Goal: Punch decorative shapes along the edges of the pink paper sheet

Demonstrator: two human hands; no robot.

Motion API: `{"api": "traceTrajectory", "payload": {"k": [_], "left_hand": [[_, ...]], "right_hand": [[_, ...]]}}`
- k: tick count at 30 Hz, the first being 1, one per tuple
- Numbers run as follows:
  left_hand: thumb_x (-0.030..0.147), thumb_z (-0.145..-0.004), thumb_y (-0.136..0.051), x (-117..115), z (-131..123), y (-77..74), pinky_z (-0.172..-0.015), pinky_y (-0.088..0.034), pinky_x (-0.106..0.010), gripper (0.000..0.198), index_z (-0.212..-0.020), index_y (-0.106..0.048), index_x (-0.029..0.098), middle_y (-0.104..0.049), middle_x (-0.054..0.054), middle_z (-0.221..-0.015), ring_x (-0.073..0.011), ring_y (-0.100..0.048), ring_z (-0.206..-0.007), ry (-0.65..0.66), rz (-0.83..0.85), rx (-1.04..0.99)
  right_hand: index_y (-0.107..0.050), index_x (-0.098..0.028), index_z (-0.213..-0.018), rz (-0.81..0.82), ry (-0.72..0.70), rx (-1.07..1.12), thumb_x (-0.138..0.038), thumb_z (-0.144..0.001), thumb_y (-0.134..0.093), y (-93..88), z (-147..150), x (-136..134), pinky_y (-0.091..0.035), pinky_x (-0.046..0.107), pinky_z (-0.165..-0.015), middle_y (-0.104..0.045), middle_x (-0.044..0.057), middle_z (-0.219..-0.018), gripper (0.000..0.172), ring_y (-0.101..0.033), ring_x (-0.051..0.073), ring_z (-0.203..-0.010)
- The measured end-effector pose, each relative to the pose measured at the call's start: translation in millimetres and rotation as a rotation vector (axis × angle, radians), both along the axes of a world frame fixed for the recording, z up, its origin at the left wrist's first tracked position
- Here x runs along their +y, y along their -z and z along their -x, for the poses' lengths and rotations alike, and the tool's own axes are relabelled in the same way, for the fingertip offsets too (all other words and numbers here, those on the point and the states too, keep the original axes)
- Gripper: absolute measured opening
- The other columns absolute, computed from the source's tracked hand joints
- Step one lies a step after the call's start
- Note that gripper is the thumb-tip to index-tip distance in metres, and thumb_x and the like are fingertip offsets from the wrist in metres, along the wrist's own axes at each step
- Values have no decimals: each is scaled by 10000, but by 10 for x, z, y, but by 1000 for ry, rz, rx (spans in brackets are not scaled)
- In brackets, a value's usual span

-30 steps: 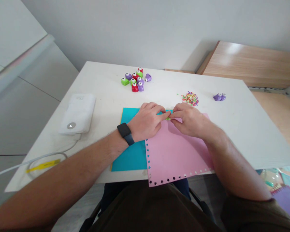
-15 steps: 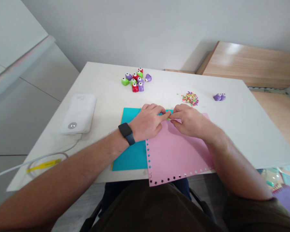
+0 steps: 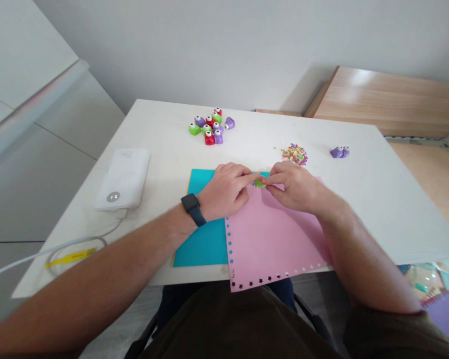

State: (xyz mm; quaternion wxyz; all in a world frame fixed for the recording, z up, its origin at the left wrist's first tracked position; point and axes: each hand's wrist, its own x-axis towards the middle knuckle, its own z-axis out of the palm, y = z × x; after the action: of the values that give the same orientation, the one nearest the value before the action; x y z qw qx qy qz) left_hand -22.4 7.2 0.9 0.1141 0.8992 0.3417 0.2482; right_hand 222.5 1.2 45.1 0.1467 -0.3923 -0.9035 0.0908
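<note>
A pink paper sheet (image 3: 273, 239) with star holes punched along its left and near edges lies over a teal sheet (image 3: 205, 244) on the white table (image 3: 377, 199). At the pink sheet's far edge sits a small green paper punch (image 3: 260, 183). My right hand (image 3: 295, 187) pinches the punch with closed fingers. My left hand (image 3: 228, 189), a dark watch on its wrist, rests on the paper with curled fingers, its index fingertip touching the punch from the left.
A cluster of several small green, red and purple punches (image 3: 210, 128) stands at the table's far side. A pile of coloured paper cut-outs (image 3: 295, 153) and a purple punch (image 3: 339, 151) lie to the right. A white power bank (image 3: 122, 178) with cable sits left. A wooden bench (image 3: 389, 102) stands behind.
The hands have stayed almost still at the pink sheet's far edge; the green punch now shows more plainly between the fingertips. The camera view has shifted slightly.
</note>
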Motion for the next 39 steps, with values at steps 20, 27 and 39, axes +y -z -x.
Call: {"api": "traceTrajectory", "payload": {"k": [20,27,39], "left_hand": [[137,-922,-583,-18,14,-37,-1018,-494,-482,482,-1375,-703,253,-733,-79,-1207,-259,-641,-1128,56,63,-77],[137,-896,-602,-18,14,-56,-1031,-502,-475,476,-1350,-705,234,-731,-81,-1212,-260,-643,-1136,54,100,-96],[157,-903,-606,-36,-2,-61,-1007,-497,-468,305,-1193,-696,189,-735,-82,-1164,-267,-654,-1118,-33,103,-99]], "right_hand": [[-848,-206,-989,-13,-2,-15,-154,-968,-636,-26,3,-18,-442,355,-791,-704,79,-855,220,-602,214,-827],[-847,-213,-1005,0,-6,-29,-153,-965,-633,-26,-8,-12,-442,358,-798,-702,76,-868,225,-600,214,-836],[-838,-220,-1000,-1,5,14,-158,-946,-646,-11,7,-14,-463,375,-813,-707,81,-892,209,-614,229,-866]]}}
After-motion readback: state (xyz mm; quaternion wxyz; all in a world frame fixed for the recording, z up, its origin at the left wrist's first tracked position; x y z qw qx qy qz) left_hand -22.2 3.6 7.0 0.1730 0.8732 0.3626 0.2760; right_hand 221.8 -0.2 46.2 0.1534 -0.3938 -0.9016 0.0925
